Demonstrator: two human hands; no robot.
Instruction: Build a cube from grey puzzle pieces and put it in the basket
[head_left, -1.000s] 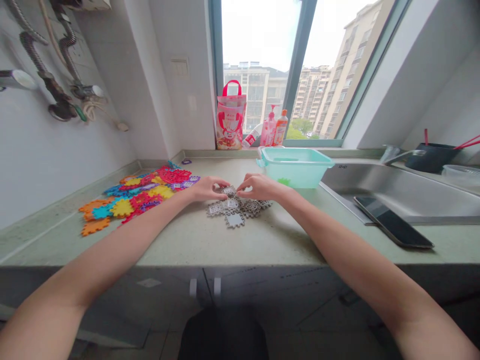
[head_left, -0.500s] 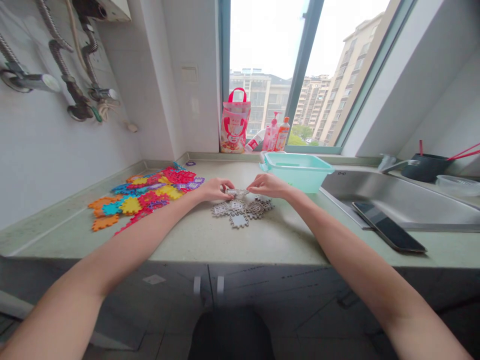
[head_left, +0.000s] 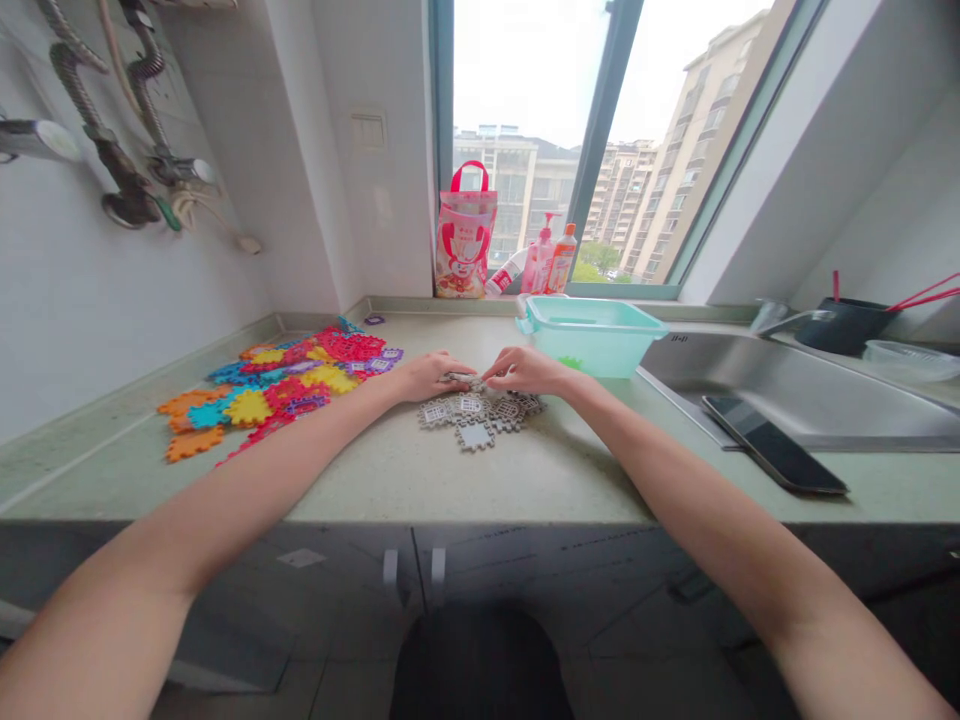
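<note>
Grey toothed-edge plastic building pieces (head_left: pixel 475 434) lie in a small cluster on the counter, some with window-like grids. Just behind them, my left hand (head_left: pixel 435 377) is closed on a grey piece (head_left: pixel 471 381). From the other side, my right hand (head_left: pixel 519 370) pinches the same piece at its right end, fingertips pressed together. The fingers cover much of that piece. To the left, a heap of red, yellow, blue, orange and purple toothed pieces (head_left: pixel 249 407) spreads over the counter behind my left forearm.
A turquoise plastic basin (head_left: pixel 634 350) stands right of my right hand. Beyond it are a steel sink (head_left: pixel 787 400) and a black phone (head_left: pixel 776 447) at its edge. A pink bag (head_left: pixel 466 250) and bottles (head_left: pixel 559 262) line the windowsill.
My hands have drawn slightly closer together around the grey piece, which now sits flatter and is more covered. The whole view has shifted a little.
</note>
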